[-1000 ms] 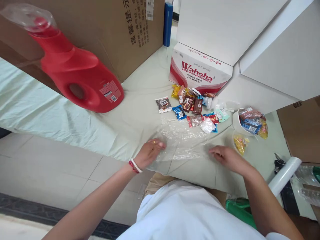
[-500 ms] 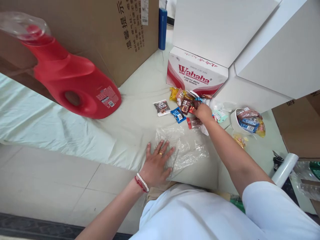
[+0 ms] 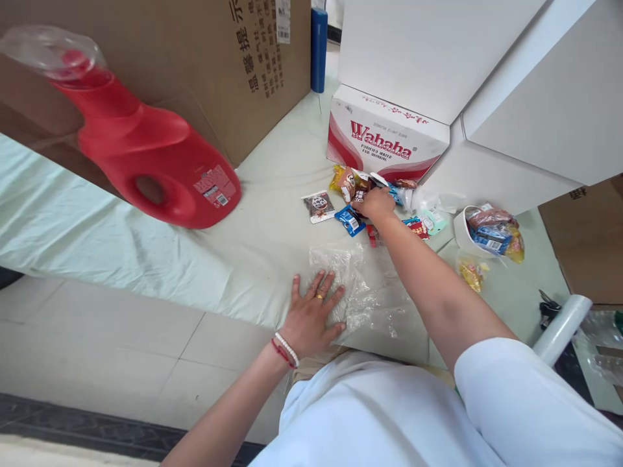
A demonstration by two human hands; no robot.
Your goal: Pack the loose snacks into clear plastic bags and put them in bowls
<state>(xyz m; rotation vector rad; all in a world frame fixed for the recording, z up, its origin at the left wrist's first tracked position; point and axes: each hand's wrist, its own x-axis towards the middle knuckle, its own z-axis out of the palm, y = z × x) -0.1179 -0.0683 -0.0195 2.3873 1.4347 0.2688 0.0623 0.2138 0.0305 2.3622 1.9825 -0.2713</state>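
Observation:
My left hand (image 3: pixel 314 318) lies flat with spread fingers on the left part of a clear plastic sheet or bag (image 3: pixel 370 305) on the cloth. My right hand (image 3: pixel 377 202) reaches into a pile of small wrapped snacks, fingers bent down and closed; what they hold is hidden under the hand. A brown cocoa packet (image 3: pixel 360 193) touches its fingertips. Around it lie a blue packet (image 3: pixel 350 220), a grey-and-white packet (image 3: pixel 318 207), an orange-brown packet (image 3: pixel 346 183), a red packet (image 3: pixel 418 228) and a pale green packet (image 3: pixel 435 222).
Behind the snacks stands a Wahaba-style water carton (image 3: pixel 384 139) against white boxes (image 3: pixel 433 58). To the right are a white cup (image 3: pixel 462 233) of snacks and a yellow packet (image 3: pixel 471 275). A red detergent bottle (image 3: pixel 165 149) and a large cardboard box (image 3: pixel 195 58) stand left.
My right hand went from beside the plastic to the snack pile, then shifted left within it. My left hand flattened and spread on the plastic, which shifted and wrinkled.

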